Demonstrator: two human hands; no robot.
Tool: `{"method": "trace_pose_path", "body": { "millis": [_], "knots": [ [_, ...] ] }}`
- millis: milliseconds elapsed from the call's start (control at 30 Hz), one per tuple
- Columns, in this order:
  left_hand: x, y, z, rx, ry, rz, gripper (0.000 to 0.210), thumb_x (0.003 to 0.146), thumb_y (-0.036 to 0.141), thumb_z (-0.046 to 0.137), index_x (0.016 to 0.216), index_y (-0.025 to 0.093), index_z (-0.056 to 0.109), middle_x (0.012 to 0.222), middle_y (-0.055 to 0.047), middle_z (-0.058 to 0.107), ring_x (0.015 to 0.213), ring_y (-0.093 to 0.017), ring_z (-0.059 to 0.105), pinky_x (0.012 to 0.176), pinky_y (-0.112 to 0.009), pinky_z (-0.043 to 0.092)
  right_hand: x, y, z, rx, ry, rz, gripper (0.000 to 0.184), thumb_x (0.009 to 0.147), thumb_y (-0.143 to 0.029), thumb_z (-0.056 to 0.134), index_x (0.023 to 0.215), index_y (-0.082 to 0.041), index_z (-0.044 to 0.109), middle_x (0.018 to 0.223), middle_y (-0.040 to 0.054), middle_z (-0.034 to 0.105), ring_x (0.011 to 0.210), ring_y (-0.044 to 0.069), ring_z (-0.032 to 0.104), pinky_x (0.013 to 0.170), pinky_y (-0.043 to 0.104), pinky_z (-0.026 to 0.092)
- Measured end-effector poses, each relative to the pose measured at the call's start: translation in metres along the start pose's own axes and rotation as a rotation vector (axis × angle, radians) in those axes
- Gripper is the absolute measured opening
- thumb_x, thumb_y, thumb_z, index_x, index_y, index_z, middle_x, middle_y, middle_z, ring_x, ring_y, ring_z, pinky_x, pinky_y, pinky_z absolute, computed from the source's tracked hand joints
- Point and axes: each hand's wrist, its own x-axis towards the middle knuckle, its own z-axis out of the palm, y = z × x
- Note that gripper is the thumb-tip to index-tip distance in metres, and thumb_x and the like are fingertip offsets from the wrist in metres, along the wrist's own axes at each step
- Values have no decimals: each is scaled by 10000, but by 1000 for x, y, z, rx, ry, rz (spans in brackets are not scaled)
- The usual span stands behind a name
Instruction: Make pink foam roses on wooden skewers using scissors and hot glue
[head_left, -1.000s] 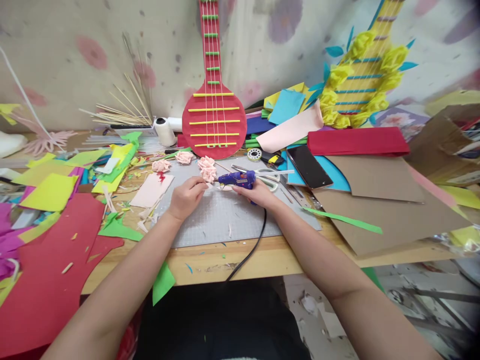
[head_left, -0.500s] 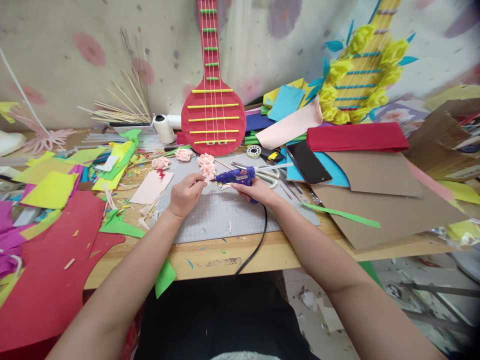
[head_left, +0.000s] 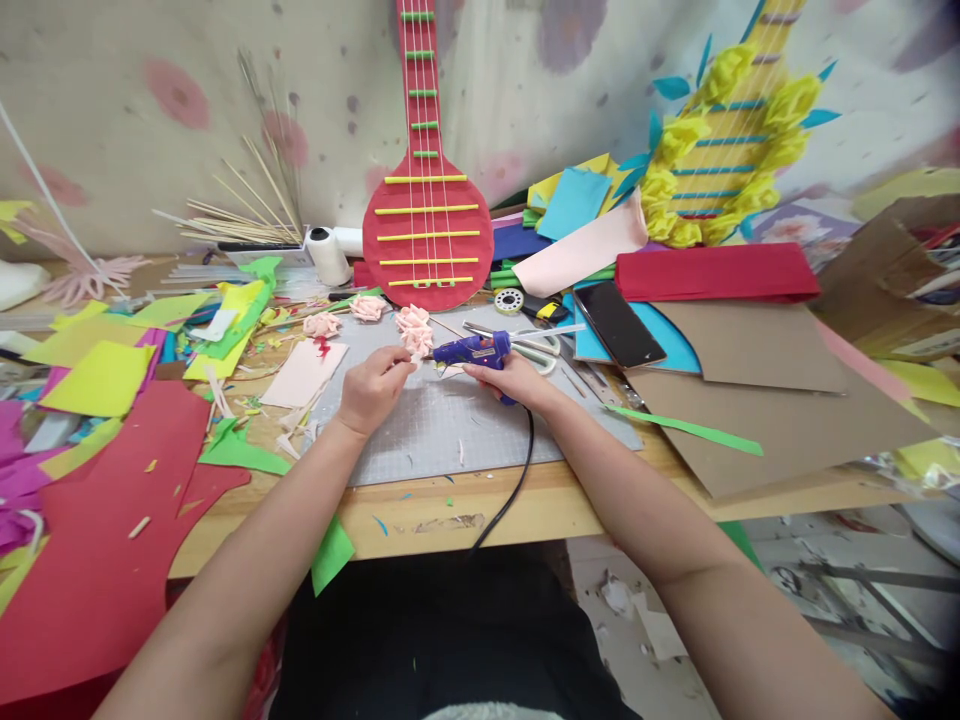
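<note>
My right hand [head_left: 508, 378] grips a blue glue gun [head_left: 472, 350] over the grey cutting mat [head_left: 450, 430], nozzle pointing left; its black cord [head_left: 510, 490] runs off the table's front edge. My left hand [head_left: 371, 385] pinches a pink paper flower [head_left: 415, 332] right at the nozzle tip. Two more pink paper flowers [head_left: 322, 325] [head_left: 369, 308] lie on the mat's far left corner, beside a pale pink paper sheet [head_left: 304, 373].
A red paper guitar [head_left: 427, 235] and a yellow flowered one [head_left: 720, 160] lean on the wall. Scissors [head_left: 536, 345], a phone [head_left: 619, 325], brown cardboard [head_left: 780, 410], a green strip [head_left: 686, 428], wooden sticks [head_left: 240, 225], a white spool [head_left: 328, 258] and coloured paper scraps [head_left: 105, 380] crowd the table.
The glue gun nozzle and the flower in my left hand have come closer together, and both sit slightly higher in view. Little else has moved.
</note>
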Motion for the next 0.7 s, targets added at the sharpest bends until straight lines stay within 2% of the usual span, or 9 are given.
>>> {"method": "trace_pose_path", "body": {
  "millis": [133, 367, 700],
  "knots": [
    [0, 0, -1, 24, 14, 15, 272, 849, 284, 444, 691, 216, 654, 864, -17, 680, 701, -109, 592, 607, -217, 407, 1, 2, -1, 5, 16, 12, 430, 677, -581, 610, 547, -185, 503, 420, -21, 470, 382, 78, 414, 407, 235, 329],
    [0, 0, 0, 50, 15, 38, 269, 848, 268, 446, 685, 218, 655, 849, -17, 682, 700, -112, 594, 601, -221, 403, 2, 5, 0, 75, -21, -62, 433, 654, -585, 631, 522, -192, 506, 411, -26, 462, 380, 74, 404, 379, 224, 309],
    [0, -1, 1, -13, 8, 6, 243, 840, 282, 461, 695, 219, 646, 865, -19, 673, 731, -117, 594, 624, -223, 407, 3, 4, 0, 54, 6, -23, 421, 675, -556, 629, 514, -193, 488, 415, -21, 461, 389, 74, 401, 395, 228, 308]
  ]
}}
